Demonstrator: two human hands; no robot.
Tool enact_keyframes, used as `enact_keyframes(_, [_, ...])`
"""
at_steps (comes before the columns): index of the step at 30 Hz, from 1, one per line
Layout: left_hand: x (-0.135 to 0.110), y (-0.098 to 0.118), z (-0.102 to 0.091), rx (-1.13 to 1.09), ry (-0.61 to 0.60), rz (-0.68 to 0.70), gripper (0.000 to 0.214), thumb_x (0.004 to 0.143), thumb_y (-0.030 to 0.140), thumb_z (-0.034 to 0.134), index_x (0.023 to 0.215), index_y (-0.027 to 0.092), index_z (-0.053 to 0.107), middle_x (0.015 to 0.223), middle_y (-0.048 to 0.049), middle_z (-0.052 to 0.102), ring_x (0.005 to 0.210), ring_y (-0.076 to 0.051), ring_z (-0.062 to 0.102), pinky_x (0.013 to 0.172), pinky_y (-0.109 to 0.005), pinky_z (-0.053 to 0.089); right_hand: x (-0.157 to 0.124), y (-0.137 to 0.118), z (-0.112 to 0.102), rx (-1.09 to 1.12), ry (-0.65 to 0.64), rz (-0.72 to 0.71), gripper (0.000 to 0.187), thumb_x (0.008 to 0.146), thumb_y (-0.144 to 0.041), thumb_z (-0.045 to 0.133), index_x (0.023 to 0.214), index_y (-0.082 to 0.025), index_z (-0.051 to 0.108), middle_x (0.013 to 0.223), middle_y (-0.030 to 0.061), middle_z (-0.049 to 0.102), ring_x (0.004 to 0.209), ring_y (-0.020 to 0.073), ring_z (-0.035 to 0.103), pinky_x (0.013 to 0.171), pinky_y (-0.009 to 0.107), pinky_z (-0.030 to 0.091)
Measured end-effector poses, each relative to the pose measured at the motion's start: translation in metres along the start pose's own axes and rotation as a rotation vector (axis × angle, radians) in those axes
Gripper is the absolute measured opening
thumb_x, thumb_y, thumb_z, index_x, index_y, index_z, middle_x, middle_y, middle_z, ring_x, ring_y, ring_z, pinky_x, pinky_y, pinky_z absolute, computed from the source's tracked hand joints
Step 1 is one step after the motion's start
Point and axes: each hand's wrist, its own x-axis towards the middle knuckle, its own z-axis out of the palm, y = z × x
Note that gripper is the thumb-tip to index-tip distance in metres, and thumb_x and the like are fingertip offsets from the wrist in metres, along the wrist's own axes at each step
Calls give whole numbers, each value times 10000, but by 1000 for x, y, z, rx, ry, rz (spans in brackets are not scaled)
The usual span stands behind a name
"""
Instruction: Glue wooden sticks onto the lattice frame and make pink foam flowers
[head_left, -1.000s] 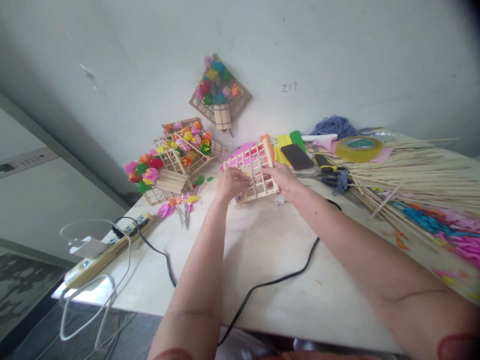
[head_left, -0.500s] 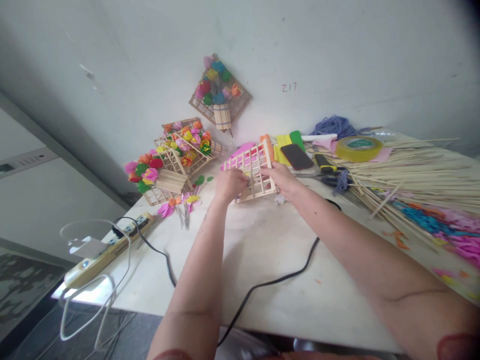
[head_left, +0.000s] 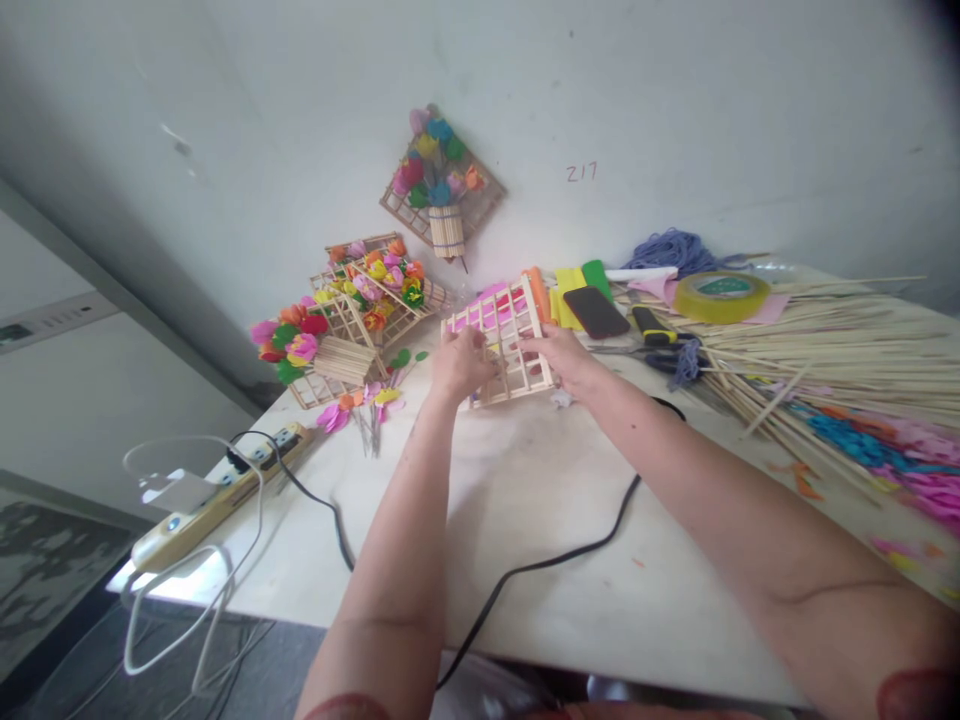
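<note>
A small lattice frame of thin wooden sticks (head_left: 512,375) stands tilted up from the table between my hands. My right hand (head_left: 561,355) grips its right side, thumb over the front and the other fingers behind. On the lower left part of the lattice, my left hand (head_left: 461,365) has its fingers bent against the bars; its fingertips are partly hidden, and whether it pinches anything there I cannot make out. Pink sheets (head_left: 491,300) show through and above the lattice. Finished lattices with colourful flowers (head_left: 367,285) lean together to the left.
A flowered lattice (head_left: 446,225) leans on the wall. To the right lie a phone (head_left: 596,312), yellow tape (head_left: 721,297), scissors (head_left: 660,360), purple cord (head_left: 670,250) and many thin sticks (head_left: 832,345). A black cable (head_left: 555,560) crosses the table; a power strip (head_left: 217,500) sits left.
The fingers of my left hand have shifted and spread slightly on the lattice. My right hand keeps its grip on the right side, and the frame has barely moved.
</note>
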Motion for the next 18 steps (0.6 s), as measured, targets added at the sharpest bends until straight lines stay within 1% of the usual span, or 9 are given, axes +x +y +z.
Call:
enact_keyframes(3, [-1,-1,-5,-30,-26,73,372,613,218,617,978,238,549,897,-49,622,977,-237,514,765,-327,435,-1,-1,1,4,0,-12,171,607,-227,624,762,-155,615,750,40,646,656,144,574,538,243,438])
enact_keyframes(5, [-1,-3,-11,-50,-43,113,384,628,213,613,1005,239,545,887,-41,634,973,-238,516,757,-328,435,-3,-4,1,23,-39,-40,184,614,-258,627,764,-153,629,766,47,655,687,158,587,585,265,456])
enact_keyframes(7, [-1,-7,-15,-70,-59,166,402,640,202,606,1035,235,538,893,-37,636,942,-225,531,752,-327,436,-4,-7,0,38,-114,-104,173,638,-279,595,751,-158,645,780,48,662,732,172,598,657,291,467])
enact_keyframes(9, [-1,-12,-19,-103,-56,220,428,639,184,605,1058,230,531,903,-32,630,898,-201,548,748,-321,439,-5,-11,-3,33,-215,-204,167,657,-267,545,727,-168,660,794,41,667,789,180,601,739,310,462])
enact_keyframes(11, [0,-17,-19,-168,-23,249,443,633,174,609,1065,224,527,898,-26,618,839,-171,558,725,-301,447,-5,-15,-7,18,-329,-290,197,660,-240,505,731,-179,679,820,34,674,843,187,599,796,317,449])
enact_keyframes(13, [1,-21,-16,-268,26,259,441,632,168,613,1062,213,523,884,-20,605,791,-142,557,690,-271,453,-5,-19,-8,14,-406,-323,243,664,-219,479,772,-186,694,851,33,680,866,189,600,815,320,446])
enact_keyframes(15, [2,-23,-12,-390,59,277,458,625,164,625,1067,198,509,885,-18,592,778,-122,556,656,-238,456,-5,-22,-8,-17,-383,-316,261,663,-200,485,812,-188,700,855,33,684,843,185,608,805,318,453])
enact_keyframes(18, [3,-22,-6,-528,75,308,495,611,162,643,1080,184,489,903,-22,580,783,-111,559,598,-199,454,-4,-25,-5,-197,-259,-348,244,676,-177,518,835,-189,703,822,30,691,791,177,615,769,309,462])
